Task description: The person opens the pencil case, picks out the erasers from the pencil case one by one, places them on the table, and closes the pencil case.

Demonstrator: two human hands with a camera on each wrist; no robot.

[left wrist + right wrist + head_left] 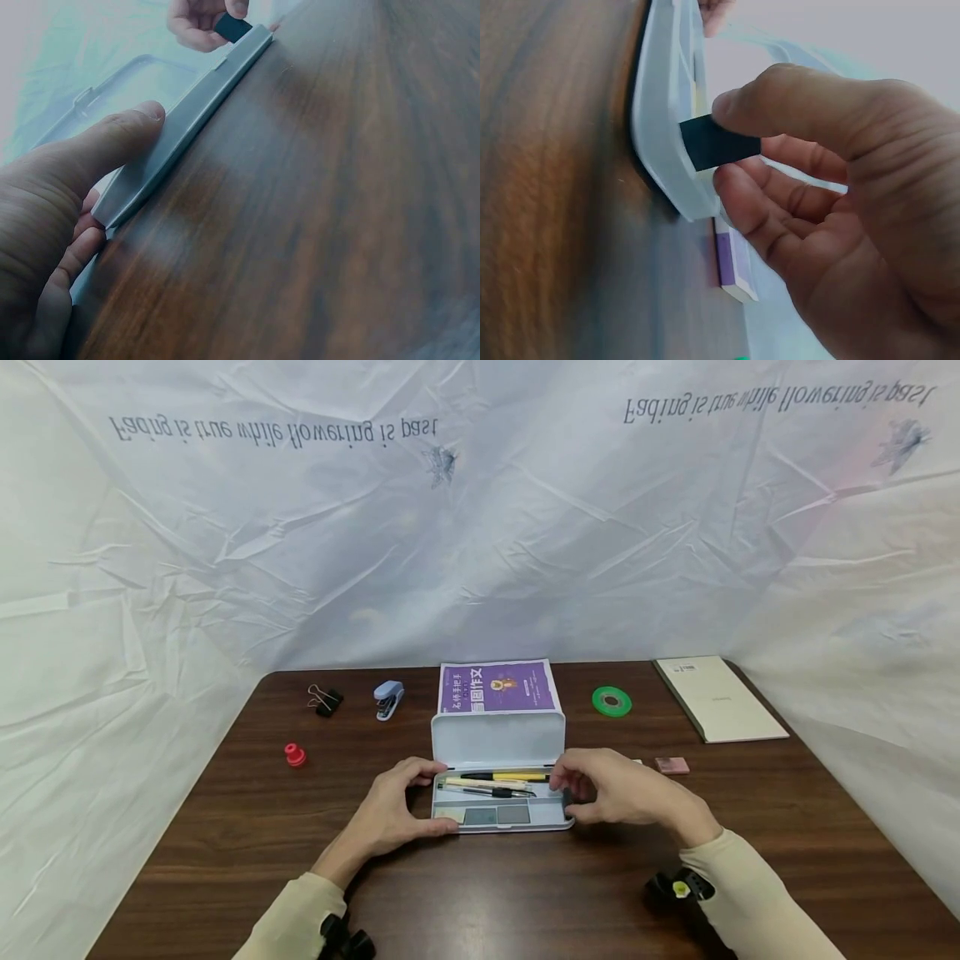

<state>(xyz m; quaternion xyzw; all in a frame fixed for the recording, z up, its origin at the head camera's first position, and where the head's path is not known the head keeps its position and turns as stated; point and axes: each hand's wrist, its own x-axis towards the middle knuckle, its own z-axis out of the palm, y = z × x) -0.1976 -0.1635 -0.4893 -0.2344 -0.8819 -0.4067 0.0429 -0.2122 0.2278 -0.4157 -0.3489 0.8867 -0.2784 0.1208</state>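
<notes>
A pale blue-grey pencil case [498, 741] lies open on the table, its lid tilted up at the back. My left hand [390, 806] grips its left end, the thumb [142, 124] on the front wall and the fingers round the far corner. Over the case's right end, my right hand [622, 789] pinches a small dark block [714, 144] between thumb and fingertips, right at the rim. In the rear compartment lie a yellow pencil [521, 776] and a black-gripped pen [501, 792]. The front compartment holds a cream block [450, 815] and two grey-green blocks [513, 814].
Behind the case sits a purple-covered book [517, 687]. A black binder clip [326, 702], blue stapler [387, 699] and red knobbed piece [295, 755] stand left. Rightward are a green tape roll [611, 702], a pink block [672, 766] and a cream notebook [723, 700].
</notes>
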